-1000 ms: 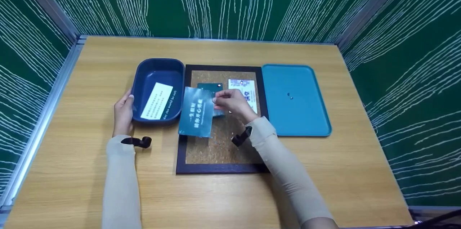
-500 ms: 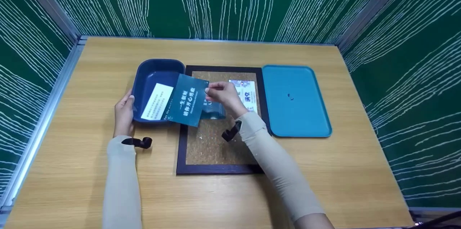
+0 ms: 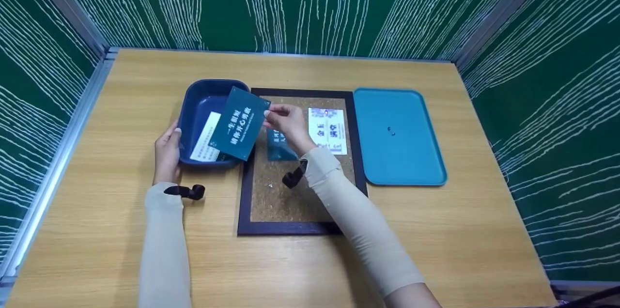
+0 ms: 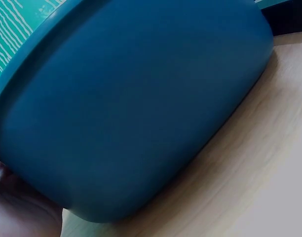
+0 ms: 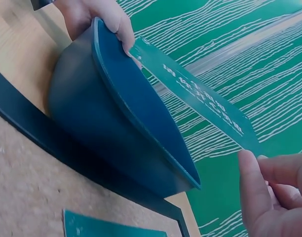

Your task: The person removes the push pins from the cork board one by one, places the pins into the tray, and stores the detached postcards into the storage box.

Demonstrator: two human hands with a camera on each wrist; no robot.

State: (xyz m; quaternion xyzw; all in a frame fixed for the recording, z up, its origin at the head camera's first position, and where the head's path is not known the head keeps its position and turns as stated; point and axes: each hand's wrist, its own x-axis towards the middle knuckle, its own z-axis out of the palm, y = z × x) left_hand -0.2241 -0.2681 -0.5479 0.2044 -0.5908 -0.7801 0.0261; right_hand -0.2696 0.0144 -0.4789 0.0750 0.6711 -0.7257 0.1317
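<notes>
The right hand (image 3: 286, 123) pinches a dark green card (image 3: 240, 124) with white lettering by its corner, between thumb and fingers. In the head view this card overlaps the right side of a deep blue plastic basin (image 3: 197, 90); in the right wrist view it slants above the basin's rim (image 5: 133, 116). At the basin's left side the left hand (image 3: 167, 150) grips the wall, thumb hooked over the rim. Inside the basin lies a white printed card (image 3: 206, 146), partly covered by the held card. The basin's outer wall (image 4: 141, 108) fills most of the left wrist view.
A dark-framed cork board (image 3: 290, 196) lies against the basin's right side. On it are another green card (image 3: 280, 149), partly behind the right hand, and a white card (image 3: 334, 129) with purple print. A turquoise tray (image 3: 402, 153) bearing small dark pieces (image 3: 391, 130) adjoins the board.
The right hand has moved left and slightly away from the body, carrying the green card from over the cork board to over the basin. The card has turned clockwise. The left hand stays put.
</notes>
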